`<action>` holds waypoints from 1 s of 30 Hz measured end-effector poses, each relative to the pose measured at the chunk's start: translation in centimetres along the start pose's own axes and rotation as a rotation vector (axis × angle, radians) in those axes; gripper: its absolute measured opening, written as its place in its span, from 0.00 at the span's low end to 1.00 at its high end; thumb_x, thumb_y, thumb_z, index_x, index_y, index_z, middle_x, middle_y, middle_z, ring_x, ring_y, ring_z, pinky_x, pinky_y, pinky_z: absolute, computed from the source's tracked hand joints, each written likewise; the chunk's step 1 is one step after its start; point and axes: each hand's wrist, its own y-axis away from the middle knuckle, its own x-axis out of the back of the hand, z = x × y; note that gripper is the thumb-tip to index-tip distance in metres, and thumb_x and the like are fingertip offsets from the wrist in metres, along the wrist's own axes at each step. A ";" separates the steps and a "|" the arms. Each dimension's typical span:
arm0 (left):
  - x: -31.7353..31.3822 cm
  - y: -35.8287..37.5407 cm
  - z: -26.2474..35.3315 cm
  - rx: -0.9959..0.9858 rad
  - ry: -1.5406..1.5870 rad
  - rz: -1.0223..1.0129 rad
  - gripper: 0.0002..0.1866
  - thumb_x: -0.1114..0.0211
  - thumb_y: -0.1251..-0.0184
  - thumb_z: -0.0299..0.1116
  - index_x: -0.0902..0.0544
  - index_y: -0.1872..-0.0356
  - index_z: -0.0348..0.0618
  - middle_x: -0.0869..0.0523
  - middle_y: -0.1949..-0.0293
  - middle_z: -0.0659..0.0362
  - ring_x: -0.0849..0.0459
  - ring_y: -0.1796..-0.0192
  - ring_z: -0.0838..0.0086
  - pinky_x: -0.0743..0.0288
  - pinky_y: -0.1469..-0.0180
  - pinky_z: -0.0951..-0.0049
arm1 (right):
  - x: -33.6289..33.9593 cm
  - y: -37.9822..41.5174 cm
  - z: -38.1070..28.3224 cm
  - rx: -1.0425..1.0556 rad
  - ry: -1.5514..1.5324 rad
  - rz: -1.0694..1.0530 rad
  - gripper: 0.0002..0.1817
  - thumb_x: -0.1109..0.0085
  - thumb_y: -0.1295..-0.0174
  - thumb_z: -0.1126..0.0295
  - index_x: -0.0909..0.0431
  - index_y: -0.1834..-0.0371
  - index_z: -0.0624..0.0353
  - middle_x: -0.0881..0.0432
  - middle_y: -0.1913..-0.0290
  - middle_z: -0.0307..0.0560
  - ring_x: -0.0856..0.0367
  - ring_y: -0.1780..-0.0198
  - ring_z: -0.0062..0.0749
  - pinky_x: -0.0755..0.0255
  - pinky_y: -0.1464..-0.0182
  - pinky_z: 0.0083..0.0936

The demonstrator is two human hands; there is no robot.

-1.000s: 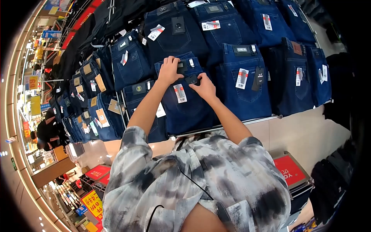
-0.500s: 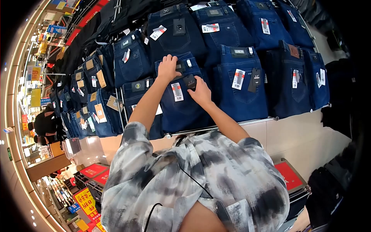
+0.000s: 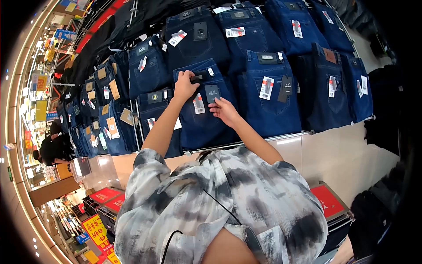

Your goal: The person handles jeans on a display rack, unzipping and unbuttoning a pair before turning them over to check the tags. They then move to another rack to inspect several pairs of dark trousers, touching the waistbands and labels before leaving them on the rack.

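Observation:
A folded pair of dark blue jeans (image 3: 206, 127) lies in the front row of the rack. My left hand (image 3: 186, 86) is at its waistband, fingers curled over the top edge beside the dark waist patch. From the pocket area hangs a dark hang tag (image 3: 211, 93) with small pale print. My right hand (image 3: 226, 111) pinches the lower end of this tag, thumb at its corner and the other fingers bent below. Just left of the tag, a white and red price label (image 3: 198, 103) is on the denim.
More folded jeans (image 3: 269, 97) with tags fill the rack on both sides and behind. A metal rail (image 3: 246, 143) runs along the rack's front edge. Red sign panels (image 3: 327, 201) stand at lower right. Another person in dark clothes (image 3: 55, 147) is at far left.
My right hand has shifted down the hang tag, uncovering its printed face. My left hand has moved slightly down and left along the waistband. The view has shifted a little.

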 end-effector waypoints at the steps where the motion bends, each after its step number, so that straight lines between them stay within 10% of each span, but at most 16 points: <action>1: -0.1 0.1 -0.4 -0.019 0.014 0.012 0.28 0.21 0.52 0.30 0.24 0.48 0.43 0.21 0.52 0.52 0.18 0.48 0.59 0.20 0.48 0.64 | -0.1 -0.1 0.0 0.005 -0.017 -0.012 0.11 0.51 0.23 0.60 0.27 0.46 0.52 0.14 0.58 0.40 0.19 0.60 0.21 0.28 0.57 0.22; 8: -3.7 2.1 -2.8 0.166 0.267 0.054 0.38 0.25 0.52 0.21 0.32 0.37 0.41 0.23 0.45 0.47 0.13 0.65 0.65 0.17 0.58 0.69 | -0.1 -0.4 0.5 0.024 -0.013 -0.028 0.10 0.51 0.23 0.62 0.27 0.46 0.52 0.13 0.57 0.39 0.19 0.61 0.19 0.28 0.58 0.21; 12: -3.2 4.2 0.5 0.516 0.858 -0.255 0.27 0.31 0.42 0.21 0.23 0.39 0.35 0.16 0.51 0.50 0.14 0.59 0.70 0.17 0.62 0.74 | 0.4 0.2 0.8 0.049 0.020 -0.026 0.09 0.50 0.24 0.63 0.27 0.46 0.52 0.14 0.59 0.38 0.21 0.64 0.18 0.29 0.59 0.20; 21: -4.3 7.2 2.6 0.555 1.178 -0.390 0.20 0.47 0.34 0.23 0.19 0.42 0.42 0.16 0.63 0.64 0.22 0.66 0.82 0.29 0.63 0.81 | 0.5 1.4 0.2 0.086 0.258 0.129 0.12 0.48 0.26 0.65 0.29 0.44 0.54 0.17 0.66 0.37 0.25 0.71 0.18 0.33 0.69 0.17; 30: -5.5 7.8 3.2 0.529 1.331 -0.479 0.28 0.53 0.33 0.27 0.29 0.30 0.41 0.15 0.53 0.59 0.20 0.58 0.77 0.26 0.54 0.74 | 1.3 2.2 0.8 0.121 0.542 0.229 0.13 0.48 0.27 0.64 0.24 0.47 0.58 0.19 0.74 0.41 0.27 0.79 0.20 0.37 0.78 0.17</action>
